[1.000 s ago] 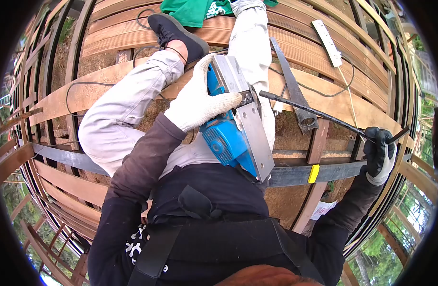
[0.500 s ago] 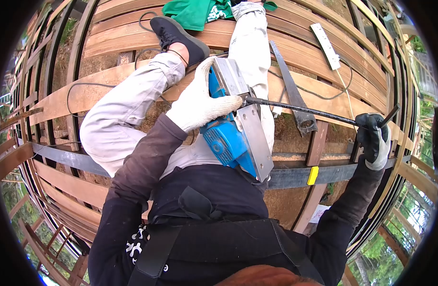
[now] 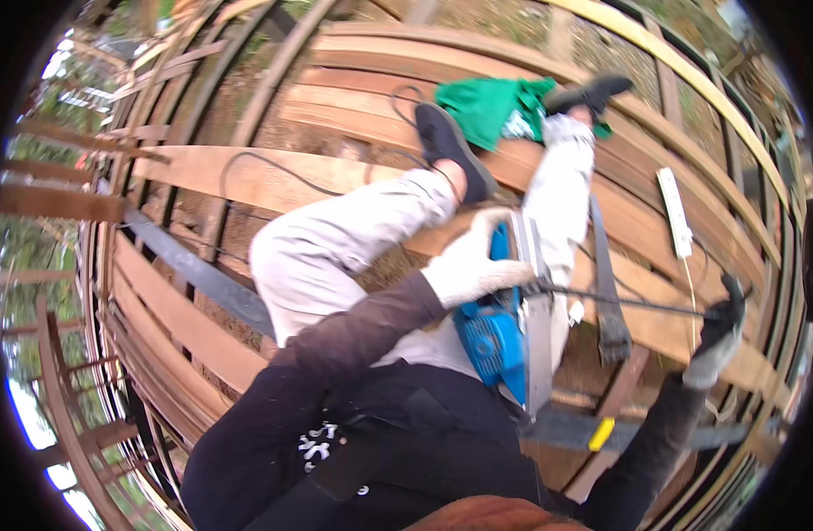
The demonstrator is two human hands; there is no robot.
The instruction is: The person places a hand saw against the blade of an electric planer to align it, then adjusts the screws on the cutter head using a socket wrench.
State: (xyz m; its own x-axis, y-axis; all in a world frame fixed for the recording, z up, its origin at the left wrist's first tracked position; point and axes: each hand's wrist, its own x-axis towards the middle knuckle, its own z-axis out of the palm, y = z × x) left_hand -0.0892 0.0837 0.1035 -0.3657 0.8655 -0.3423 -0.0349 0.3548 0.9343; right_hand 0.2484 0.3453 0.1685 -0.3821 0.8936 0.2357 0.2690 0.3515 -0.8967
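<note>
A blue electric planer (image 3: 492, 347) rests tilted across my lap, its silvery metal sole facing right. My left hand (image 3: 479, 268), in a pale knit glove, is closed around the planer's upper part, with the thumb across its side near the rod's tip. A long dark rod-like wrench (image 3: 641, 302) runs from the planer's side out to the right. At the wrench's far end my right hand (image 3: 720, 336), in a black-and-pale glove, is closed around it; motion blurs the fingers. Exactly where the tip meets the planer is hard to see.
Beyond the wrench lies a hand saw (image 3: 608, 296). A white power strip (image 3: 674, 212) with a cord sits on the planks (image 3: 335, 88). A green cloth (image 3: 481, 111) lies by my feet. A yellow object (image 3: 602, 434) is on a dark beam (image 3: 225, 279).
The view has swung, so the planer, both hands and my legs appear farther right and lower. Both hands keep their hold; the wrench still reaches from planer to right hand.
</note>
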